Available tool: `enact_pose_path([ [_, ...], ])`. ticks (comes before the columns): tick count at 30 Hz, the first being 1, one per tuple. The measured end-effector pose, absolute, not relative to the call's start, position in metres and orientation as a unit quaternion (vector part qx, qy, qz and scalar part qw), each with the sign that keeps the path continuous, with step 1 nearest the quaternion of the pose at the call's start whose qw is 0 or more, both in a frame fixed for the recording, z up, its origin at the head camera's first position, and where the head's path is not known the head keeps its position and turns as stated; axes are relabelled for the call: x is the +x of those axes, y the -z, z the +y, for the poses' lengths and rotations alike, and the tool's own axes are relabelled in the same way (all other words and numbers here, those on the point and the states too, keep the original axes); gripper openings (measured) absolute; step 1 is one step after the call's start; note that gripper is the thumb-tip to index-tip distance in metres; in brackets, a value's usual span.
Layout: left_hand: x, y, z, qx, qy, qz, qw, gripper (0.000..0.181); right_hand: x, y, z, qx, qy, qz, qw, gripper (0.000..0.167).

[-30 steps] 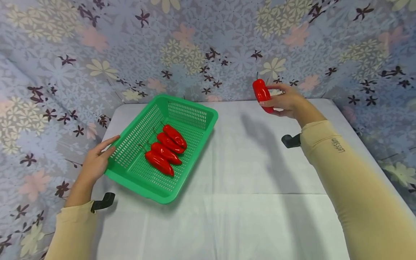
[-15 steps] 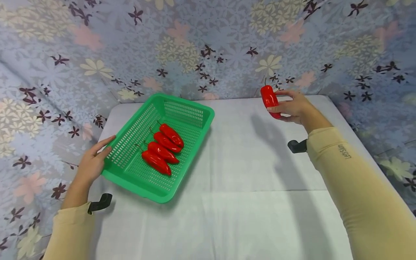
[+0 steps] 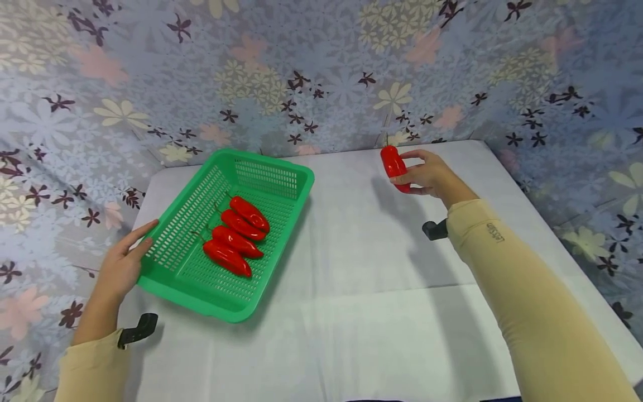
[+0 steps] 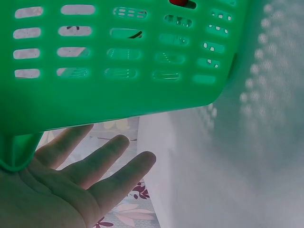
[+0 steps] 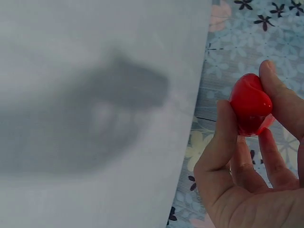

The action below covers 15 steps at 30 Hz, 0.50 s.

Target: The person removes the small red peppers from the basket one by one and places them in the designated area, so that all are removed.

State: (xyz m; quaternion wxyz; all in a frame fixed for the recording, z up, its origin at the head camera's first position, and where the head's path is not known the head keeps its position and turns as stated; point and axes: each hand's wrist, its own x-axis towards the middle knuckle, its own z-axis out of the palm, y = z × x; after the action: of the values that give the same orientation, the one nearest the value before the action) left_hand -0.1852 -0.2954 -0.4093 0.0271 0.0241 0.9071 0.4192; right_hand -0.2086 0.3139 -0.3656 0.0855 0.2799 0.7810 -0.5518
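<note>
Floral grey-blue fabric [image 3: 301, 67] rose behind the flat, white-covered bench [image 3: 351, 257]. On the bench's left side stood the rectangular green basket with slotted walls [image 3: 201, 304], its long axis running from near left to far right. The left hand [image 3: 120, 265] was the nearer one to it, touching its outer left rim, with the three fingers visible from the left wrist straight and spread.

Well to the basket's right, near the bench's far edge, the right hand [image 3: 427, 174] pinched a glossy, elongated red pepper [image 3: 393, 160] between thumb and fingers. The pepper lay at the fingertips, on the hand's basket side, apparently raised above its shadow. Its long axis ran mostly far to near, stem end away from the person and slightly left. Four similar red peppers [image 3: 236, 240] lay side by side in the basket, slanted more sideways, their thin stems pointing to far left.
</note>
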Motion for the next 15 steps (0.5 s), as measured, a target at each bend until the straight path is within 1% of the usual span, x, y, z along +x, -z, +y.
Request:
enact_pose_path([
  [15, -0.186, 0.408, -0.293, 0.02, -0.421, 0.906, 0.025, 0.05, -0.201, 0.406, 0.314, 0.285, 0.557, 0.774, 0.092, 0.089],
])
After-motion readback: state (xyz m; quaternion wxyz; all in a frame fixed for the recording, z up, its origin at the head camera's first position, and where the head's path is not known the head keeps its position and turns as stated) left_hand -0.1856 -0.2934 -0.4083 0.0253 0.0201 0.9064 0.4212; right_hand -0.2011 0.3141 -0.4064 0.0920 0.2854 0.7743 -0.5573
